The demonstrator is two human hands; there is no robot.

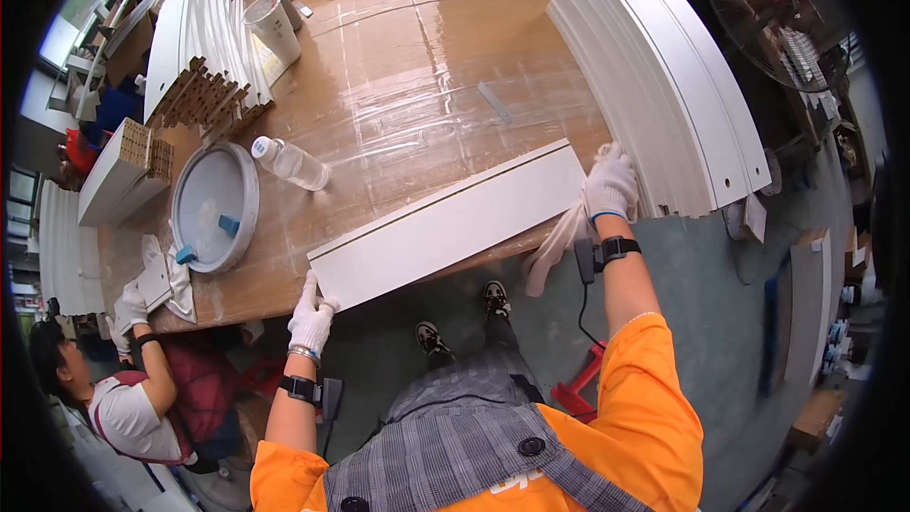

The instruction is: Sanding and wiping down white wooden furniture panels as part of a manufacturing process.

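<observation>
A long white panel (pixel 455 218) with a dark groove along its far side lies slantwise on the brown table. My left hand (pixel 311 320), in a white glove, grips the panel's near left corner. At the other end, my right hand (pixel 610 182), also gloved, is closed on a pale cloth (pixel 557 248) that hangs past the table's front edge. Its fingers are partly hidden, and I cannot tell whether they touch the panel too. Just right of that hand stands a large stack of white panels (pixel 664 76).
A clear bottle (pixel 292 165) stands near a round grey lid (pixel 216 209) with blue pieces on it. More white panels (pixel 204 47) are stacked far left beside a white cup (pixel 272 28). At left, a co-worker (pixel 142 393) handles a smaller white piece. A red stool (pixel 580 384) is below.
</observation>
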